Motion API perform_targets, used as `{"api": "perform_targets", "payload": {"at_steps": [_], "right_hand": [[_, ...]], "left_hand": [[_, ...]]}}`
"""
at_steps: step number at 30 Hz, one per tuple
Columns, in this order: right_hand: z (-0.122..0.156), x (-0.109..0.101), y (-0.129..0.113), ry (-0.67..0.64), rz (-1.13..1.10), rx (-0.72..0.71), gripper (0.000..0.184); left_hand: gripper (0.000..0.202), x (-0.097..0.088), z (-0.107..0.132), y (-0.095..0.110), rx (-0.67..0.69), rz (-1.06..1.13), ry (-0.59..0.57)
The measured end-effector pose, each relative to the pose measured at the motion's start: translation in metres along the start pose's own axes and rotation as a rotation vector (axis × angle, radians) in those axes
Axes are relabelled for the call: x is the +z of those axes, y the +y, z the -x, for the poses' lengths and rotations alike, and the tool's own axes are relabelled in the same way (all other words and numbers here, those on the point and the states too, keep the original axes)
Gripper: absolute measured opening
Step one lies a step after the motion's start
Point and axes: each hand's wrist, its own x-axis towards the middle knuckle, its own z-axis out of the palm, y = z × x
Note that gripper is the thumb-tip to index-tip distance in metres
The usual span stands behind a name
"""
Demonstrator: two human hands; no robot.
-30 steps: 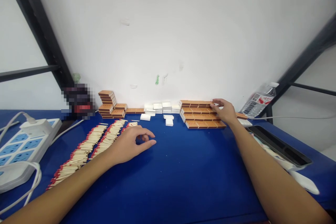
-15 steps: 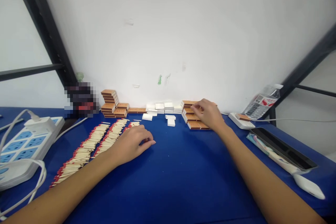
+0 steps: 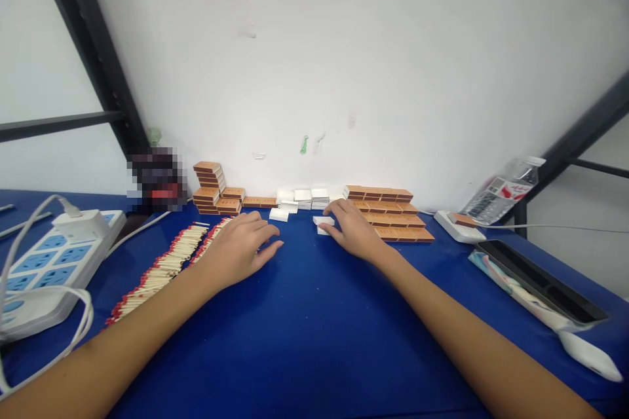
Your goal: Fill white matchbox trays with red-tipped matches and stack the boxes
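The right hand (image 3: 354,234) lies palm down with its fingertips on a small white inner tray (image 3: 323,222) near the back edge of the desk (image 3: 324,334); whether the tray is already pinched or only touched cannot be told, since the fingers cover its near side. The left hand (image 3: 239,250) rests loosely curled and holds nothing, its fingers spread on the blue top beside the far end of the matches (image 3: 162,265).

By size, the desk comes first, blue and backed against a white wall. At its left edge sits a white power strip (image 3: 46,262) with its cable. A black tray (image 3: 540,278) lies along the right edge, and a tipped water bottle (image 3: 504,190) rests at the back right corner. Stepped stacks of orange matchbox sleeves (image 3: 390,213) stand at the back just right of the right hand, with a smaller orange pile (image 3: 216,190) at back left. More white trays (image 3: 302,196) line the back edge between them.

To do this well, the tray is best gripped by its two long walls, lightly, as thin card would likely crush, and lifted clear of its neighbours.
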Motion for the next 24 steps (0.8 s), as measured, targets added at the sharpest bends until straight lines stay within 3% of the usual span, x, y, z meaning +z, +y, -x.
{"api": "perform_targets", "payload": {"at_steps": [3,5,8,11,14,17,20,24], "right_hand": [[-0.002,0.004,-0.006,-0.012,0.035,0.127,0.044],[-0.003,0.008,-0.010,-0.026,0.049,0.204,0.047],[-0.006,0.010,-0.013,0.005,0.035,0.244,0.034],[-0.006,0.005,-0.014,0.096,-0.064,0.216,0.022],[-0.003,-0.001,-0.018,0.131,-0.144,0.136,0.021],[-0.001,0.002,-0.024,0.098,-0.086,0.113,0.031],[-0.001,0.015,-0.027,0.051,-0.067,0.199,0.039],[-0.003,0.022,-0.024,0.079,-0.211,0.331,0.027]], "left_hand": [[0.024,-0.001,-0.001,-0.002,-0.047,-0.013,0.059],[0.025,-0.003,-0.003,-0.004,-0.144,-0.010,0.124],[0.024,-0.007,-0.005,-0.007,-0.306,-0.003,0.243],[0.022,-0.010,-0.005,-0.010,-0.353,0.006,0.313],[0.022,-0.007,-0.005,-0.010,-0.323,0.038,0.279],[0.023,-0.001,-0.003,-0.006,-0.228,0.067,0.194],[0.024,0.003,-0.002,-0.001,-0.149,0.089,0.136],[0.023,0.004,-0.001,0.003,-0.130,0.113,0.113]]}}
